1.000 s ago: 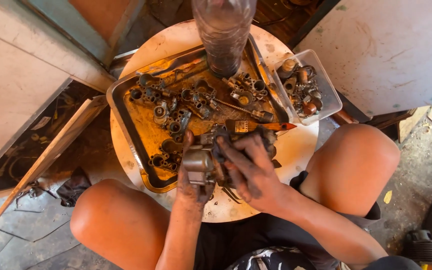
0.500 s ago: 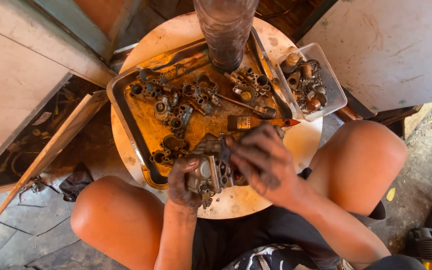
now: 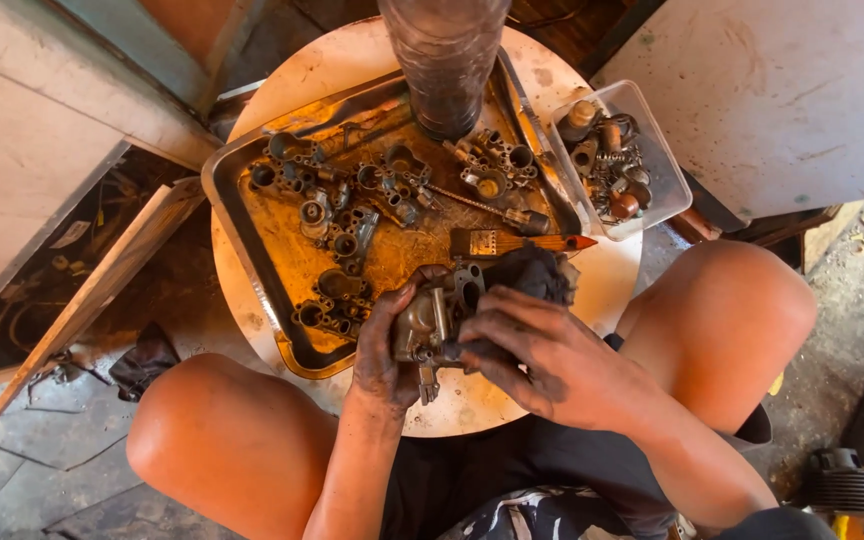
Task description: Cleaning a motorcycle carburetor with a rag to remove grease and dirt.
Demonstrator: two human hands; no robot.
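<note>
Both dirty hands are holding one greasy grey metal engine part (image 3: pixel 439 318) over the near edge of the round wooden table (image 3: pixel 612 280). Left hand (image 3: pixel 384 350) is curling tight around its side. Right hand (image 3: pixel 542 352) is pressing a dark rag (image 3: pixel 532 272) on it. Many small parts are lying loose in the rusty metal tray (image 3: pixel 252 235), so lots of cleaning looks undone. More are sitting in the clear plastic tub (image 3: pixel 664 170).

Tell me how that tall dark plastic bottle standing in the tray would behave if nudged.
The bottle is tall and narrow, so it probably tips easily. Its ribbed plastic suggests it is light and slightly squashy. It stands in the grimy metal tray, so it may slide.
</note>
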